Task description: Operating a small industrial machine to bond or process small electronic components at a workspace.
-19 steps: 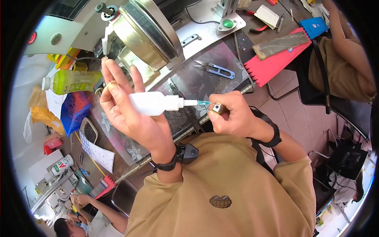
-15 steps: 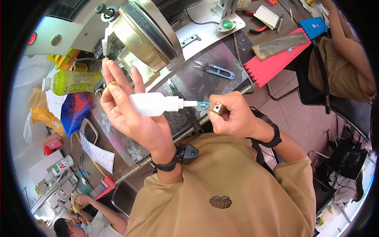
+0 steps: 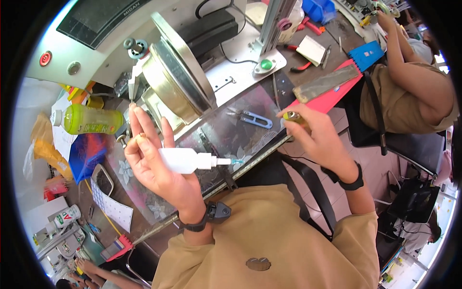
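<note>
My left hand is closed around a white squeeze bottle with a thin needle tip pointing right. Its thumb and forefinger also pinch something small and golden, too small to make out. Off to the right, my right hand grips a small brass-coloured cylindrical piece between thumb and fingers, well apart from the needle tip. Beyond the gap between my hands, blue-handled thread snips lie on the patterned work mat.
A machine with a large metal drum stands behind my left hand. A green bottle lies to the left. A metal bar rests on a red board at right, near pliers. Another person sits at far right.
My right hand has drawn away from the needle tip, to the right, taking the brass piece along. My left hand keeps the bottle and sits slightly lower in view. The view has shifted.
</note>
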Tool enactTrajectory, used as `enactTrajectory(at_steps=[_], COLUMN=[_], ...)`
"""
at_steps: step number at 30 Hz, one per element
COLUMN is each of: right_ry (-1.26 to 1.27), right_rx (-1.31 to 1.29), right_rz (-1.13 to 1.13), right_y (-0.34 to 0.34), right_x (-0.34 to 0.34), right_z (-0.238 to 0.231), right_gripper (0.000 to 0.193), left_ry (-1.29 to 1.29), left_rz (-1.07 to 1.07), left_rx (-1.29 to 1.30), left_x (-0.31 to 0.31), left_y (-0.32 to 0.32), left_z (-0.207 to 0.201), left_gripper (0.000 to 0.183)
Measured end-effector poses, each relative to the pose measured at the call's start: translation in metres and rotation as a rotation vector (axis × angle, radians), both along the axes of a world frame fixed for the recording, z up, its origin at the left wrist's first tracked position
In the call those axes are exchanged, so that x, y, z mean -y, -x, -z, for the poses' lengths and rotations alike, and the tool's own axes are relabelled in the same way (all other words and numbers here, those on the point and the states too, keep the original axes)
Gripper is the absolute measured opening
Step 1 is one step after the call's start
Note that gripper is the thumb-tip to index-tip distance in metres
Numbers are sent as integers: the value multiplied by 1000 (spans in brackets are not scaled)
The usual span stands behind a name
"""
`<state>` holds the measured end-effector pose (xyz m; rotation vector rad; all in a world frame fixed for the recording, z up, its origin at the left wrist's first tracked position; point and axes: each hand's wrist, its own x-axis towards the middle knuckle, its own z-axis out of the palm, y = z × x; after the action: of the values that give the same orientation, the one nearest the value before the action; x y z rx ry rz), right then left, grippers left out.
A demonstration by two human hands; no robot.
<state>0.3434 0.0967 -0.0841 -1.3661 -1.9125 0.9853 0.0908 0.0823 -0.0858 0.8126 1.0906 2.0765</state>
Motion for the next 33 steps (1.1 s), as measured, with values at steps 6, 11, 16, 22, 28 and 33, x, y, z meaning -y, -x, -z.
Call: enactTrajectory(at_steps=[6, 11, 16, 22, 28, 33], right_ry=[-480, -581, -236, -273, 180, 57], right_rx=[477, 626, 280, 387, 199, 100], right_rz=[-5, 72, -258, -553, -687, -642], right_y=[-24, 6, 48, 114, 137, 116], right_x=[-55, -49, -19, -17, -31, -28], right_z=[-4, -31, -46, -51, -50, -38], right_gripper=[22, 19, 13, 29, 36, 32], left_ry=[11, 21, 22, 55, 72, 10], left_rz=[3, 12, 20, 42, 122, 266], left_rx=[13, 36, 42, 37, 43, -91], left_x=[0, 2, 1, 2, 7, 6], left_y=[-3, -1, -2, 4, 19, 36], left_z=[-2, -2, 0, 0, -1, 3], left_gripper=[8, 9, 9, 9, 5, 6])
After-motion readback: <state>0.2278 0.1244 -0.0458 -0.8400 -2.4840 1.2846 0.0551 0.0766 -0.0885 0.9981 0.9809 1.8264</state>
